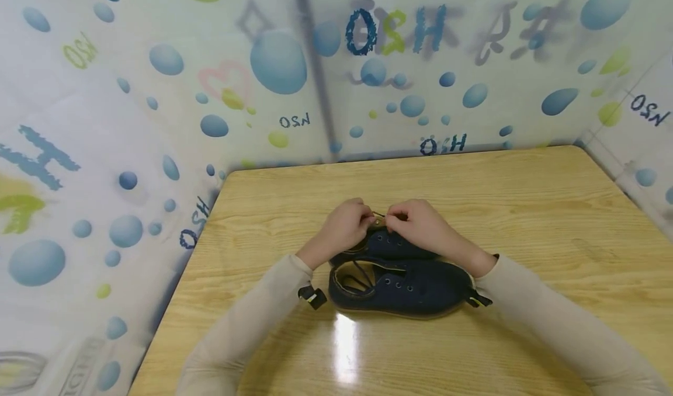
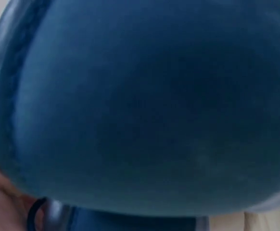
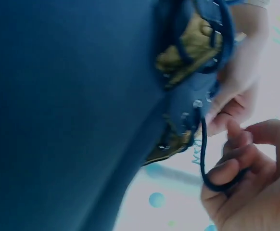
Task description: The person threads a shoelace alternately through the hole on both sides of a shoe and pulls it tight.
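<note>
Two dark navy lace-up shoes lie side by side on the table, toes to the right. Over the far shoe (image 1: pixel 386 243), my left hand (image 1: pixel 347 223) pinches the raised eyelet flap (image 1: pixel 377 223), whose inner side is tan. My right hand (image 1: pixel 420 223) is just right of it. In the right wrist view, a dark shoelace (image 3: pixel 203 144) runs from a metal eyelet into the curled fingers of my right hand (image 3: pixel 255 183). The near shoe (image 1: pixel 436 276) is untouched, its lace lying over the opening. A dark blue shoe surface (image 2: pixel 145 106) fills most of the left wrist view.
A wood-grain table (image 1: pixel 557 209) carries the shoes. White sheeting (image 1: pixel 462 63) with blue and green drop prints stands behind it and at both sides. Black straps (image 1: pixel 312 297) hang at the wrists, near the ends of the near shoe.
</note>
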Tool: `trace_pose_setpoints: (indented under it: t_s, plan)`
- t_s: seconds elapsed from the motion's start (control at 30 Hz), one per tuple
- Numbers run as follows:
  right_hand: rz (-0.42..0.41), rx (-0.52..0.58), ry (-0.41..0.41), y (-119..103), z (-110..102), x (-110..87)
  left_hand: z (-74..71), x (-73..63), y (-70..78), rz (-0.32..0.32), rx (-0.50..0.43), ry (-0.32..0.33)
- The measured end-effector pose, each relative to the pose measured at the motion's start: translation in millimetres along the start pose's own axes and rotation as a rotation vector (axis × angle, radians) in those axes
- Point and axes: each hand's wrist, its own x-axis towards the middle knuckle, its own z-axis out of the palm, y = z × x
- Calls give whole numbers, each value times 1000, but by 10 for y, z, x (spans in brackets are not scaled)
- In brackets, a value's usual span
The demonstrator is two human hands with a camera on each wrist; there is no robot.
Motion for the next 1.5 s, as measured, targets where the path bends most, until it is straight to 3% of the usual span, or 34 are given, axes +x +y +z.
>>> trace_pose_setpoints:
  t_s: [0.13, 0.3, 0.6, 0.77, 0.93, 1.07, 1.2, 1.37, 1.43, 1.5]
  plan:
    - [-32, -198, -57, 49, 88, -2, -1, 0, -18, -49, -46, -17]
    - [-57, -296, -6, 36, 118, -7, -12, -1, -7, -62, -85, -36]
    - [-54, -345, 35, 24, 153, 9, -30, -10, 0, -79, -109, -44]
    - [-74, -341, 8, 33, 192, 42, -34, -24, -45, -58, -139, -47]
    - [-91, -314, -65, 11, 197, 74, -59, 2, -146, -17, -262, -93]
    - [-70, -344, -77, -16, 201, 67, -68, 14, -179, -38, -372, -115]
    - [-55, -286, -93, 0, 167, 38, -53, 24, -165, -50, -394, -35]
    - [-24, -168, -44, 45, 30, -15, -182, 24, -108, -59, -410, 163]
    - [-14, -174, -52, 88, -7, -39, -277, 17, -91, -70, -458, 245]
    - [-15, -206, -102, 134, -17, -61, -380, 5, -79, -63, -575, 300]
